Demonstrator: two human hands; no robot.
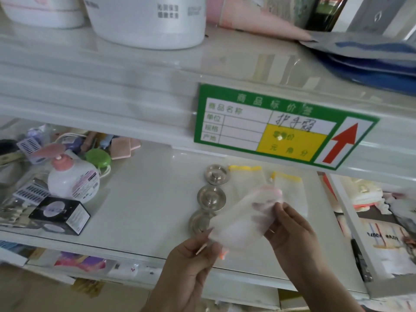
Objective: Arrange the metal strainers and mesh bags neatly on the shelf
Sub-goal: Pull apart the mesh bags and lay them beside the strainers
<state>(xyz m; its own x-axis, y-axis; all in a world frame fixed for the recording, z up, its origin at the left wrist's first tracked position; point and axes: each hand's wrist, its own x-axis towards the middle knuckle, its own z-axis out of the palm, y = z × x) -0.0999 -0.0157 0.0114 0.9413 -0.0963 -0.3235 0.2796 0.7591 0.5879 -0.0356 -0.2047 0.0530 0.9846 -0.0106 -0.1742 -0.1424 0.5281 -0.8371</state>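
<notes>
A white mesh bag with a pink top edge (243,219) is held above the white shelf (144,206), stretched between both hands. My left hand (193,260) pinches its lower left corner; my right hand (290,228) grips its right side. Three round metal strainers lie in a front-to-back column: the far one (217,174), the middle one (211,197), and the near one (199,221), partly covered by the held bag. Two yellow-edged mesh bags lie flat behind: one (246,176) beside the far strainer, another (289,190) to its right.
A pink-capped pump bottle (73,179), a black box (60,215), a green round case (98,158) and packaged small goods crowd the shelf's left end. A green price tag (281,127) hangs on the upper shelf edge overhead. A vertical divider (351,224) bounds the right side.
</notes>
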